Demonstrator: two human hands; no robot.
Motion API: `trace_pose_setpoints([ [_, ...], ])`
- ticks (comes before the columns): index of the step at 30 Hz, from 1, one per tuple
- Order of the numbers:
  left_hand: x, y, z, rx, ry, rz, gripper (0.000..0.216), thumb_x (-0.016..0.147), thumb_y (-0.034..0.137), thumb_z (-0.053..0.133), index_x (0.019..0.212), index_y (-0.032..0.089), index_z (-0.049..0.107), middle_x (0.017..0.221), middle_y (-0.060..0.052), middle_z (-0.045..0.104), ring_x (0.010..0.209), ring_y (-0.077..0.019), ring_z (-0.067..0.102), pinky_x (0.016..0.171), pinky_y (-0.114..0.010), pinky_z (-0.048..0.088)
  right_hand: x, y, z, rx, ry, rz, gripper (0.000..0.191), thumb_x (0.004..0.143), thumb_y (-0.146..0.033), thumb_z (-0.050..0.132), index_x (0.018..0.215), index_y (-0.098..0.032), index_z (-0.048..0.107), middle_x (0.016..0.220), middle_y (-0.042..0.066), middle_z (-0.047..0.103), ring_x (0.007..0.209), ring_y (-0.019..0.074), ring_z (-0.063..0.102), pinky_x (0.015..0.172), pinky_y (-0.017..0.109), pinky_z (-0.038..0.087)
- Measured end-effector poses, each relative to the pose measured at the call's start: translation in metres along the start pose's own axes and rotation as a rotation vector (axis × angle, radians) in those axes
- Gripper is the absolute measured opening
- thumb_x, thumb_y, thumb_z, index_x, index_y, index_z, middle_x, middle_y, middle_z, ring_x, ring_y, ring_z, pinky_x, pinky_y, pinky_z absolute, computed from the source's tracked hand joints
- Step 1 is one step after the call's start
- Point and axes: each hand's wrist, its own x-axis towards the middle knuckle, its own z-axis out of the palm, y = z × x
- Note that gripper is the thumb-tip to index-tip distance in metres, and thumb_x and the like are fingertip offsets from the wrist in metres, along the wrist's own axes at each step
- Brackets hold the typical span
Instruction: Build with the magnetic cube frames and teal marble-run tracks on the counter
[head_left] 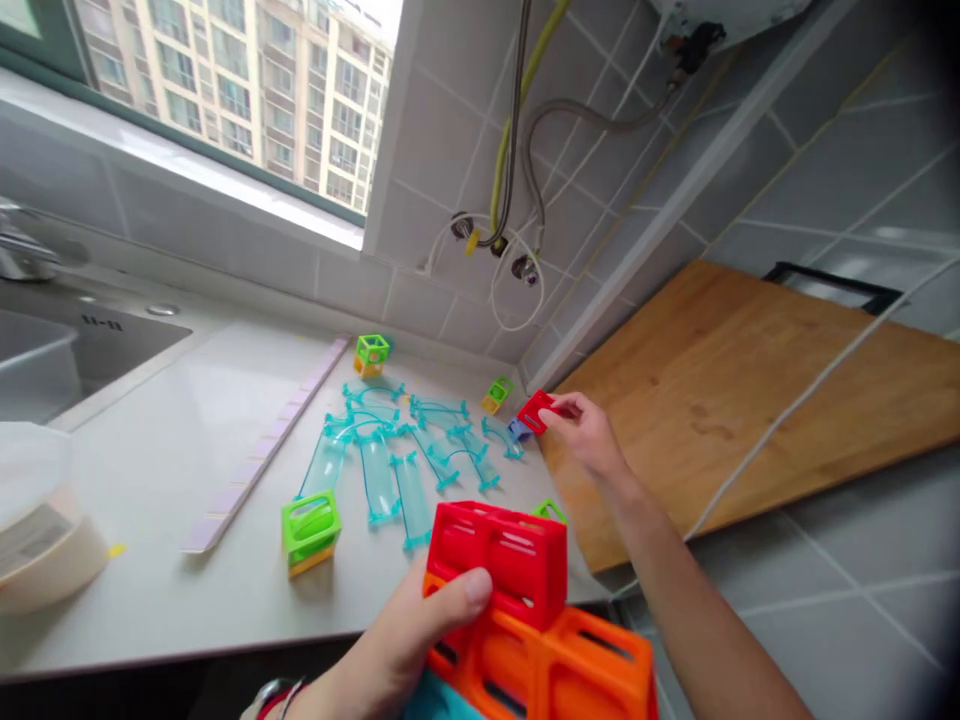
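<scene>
Head view, teal track pieces [380,482]: are lying spread on the counter [180,420].
Left hand [401,630]: fingers are gripping the red-and-orange block cluster [517,640], nearer the camera than the track pieces.
Right hand [590,437]: fingers are pinching a red block [531,412], right of the track pieces.
Green-topped block [310,528]: is standing left of the track pieces.

Left hand [405,615] bare; its wrist carries a rounded silver metallic piece [271,690], a red band [273,703] and a thin pale bracelet [293,696], all partly cut off by the lower frame edge. Right hand [589,435] bare, slender forearm [675,570] uncovered along its visible length.
</scene>
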Motion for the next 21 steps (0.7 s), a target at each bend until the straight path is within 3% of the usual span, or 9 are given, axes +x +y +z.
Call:
trace_pose_setpoints([
  [3,-0.002,0.008,-0.009,-0.113,0.089,-0.031,0.059,0.085,0.04,0.08,0.136,0.015,0.066,0.105,-0.016,0.082,0.11,-0.0377,0.075,0.101,-0.05,0.057,0.064,0.033,0.015,-0.193,-0.001,0.021,0.041,0.07,-0.054,0.081,0.087,-0.021,0.064,0.093,0.009,0.076,0.087,0.0247,0.071,0.082,0.04,0.058],
  [9,-0.006,0.009,-0.024,-0.145,0.101,-0.018,0.05,0.089,0.04,0.077,0.128,0.011,0.071,0.105,-0.019,0.082,0.108,-0.0369,0.076,0.104,-0.049,0.055,0.138,0.063,0.044,-0.403,-0.001,0.037,0.03,0.067,-0.034,0.081,0.092,-0.022,0.067,0.092,0.005,0.077,0.09,0.0233,0.071,0.09,0.041,0.056],
  [15,-0.007,0.008,-0.029,-0.188,0.056,-0.021,0.046,0.09,0.035,0.076,0.129,0.011,0.069,0.104,-0.018,0.082,0.108,-0.0351,0.077,0.103,-0.049,0.056,0.153,0.077,0.057,-0.551,0.005,0.085,0.028,0.068,-0.023,0.081,0.093,-0.022,0.068,0.1,0.007,0.078,0.099,0.0244,0.072,0.097,0.04,0.053],
  [18,-0.007,0.01,-0.031,-0.197,0.037,0.001,0.044,0.091,0.035,0.075,0.126,0.008,0.07,0.104,-0.02,0.082,0.108,-0.0356,0.077,0.101,-0.048,0.058,0.144,0.079,0.061,-0.571,0.021,0.109,0.03,0.068,-0.026,0.083,0.093,-0.022,0.067,0.102,0.008,0.078,0.1,0.0252,0.072,0.099,0.042,0.052],
  [21,-0.007,0.013,-0.034,-0.184,0.079,0.003,0.048,0.09,0.038,0.076,0.127,0.009,0.069,0.104,-0.02,0.082,0.105,-0.0366,0.077,0.096,-0.048,0.061,0.131,0.07,0.061,-0.551,0.055,0.098,0.044,0.07,-0.036,0.083,0.106,-0.019,0.066,0.117,0.015,0.074,0.114,0.0289,0.068,0.104,0.046,0.049],
])
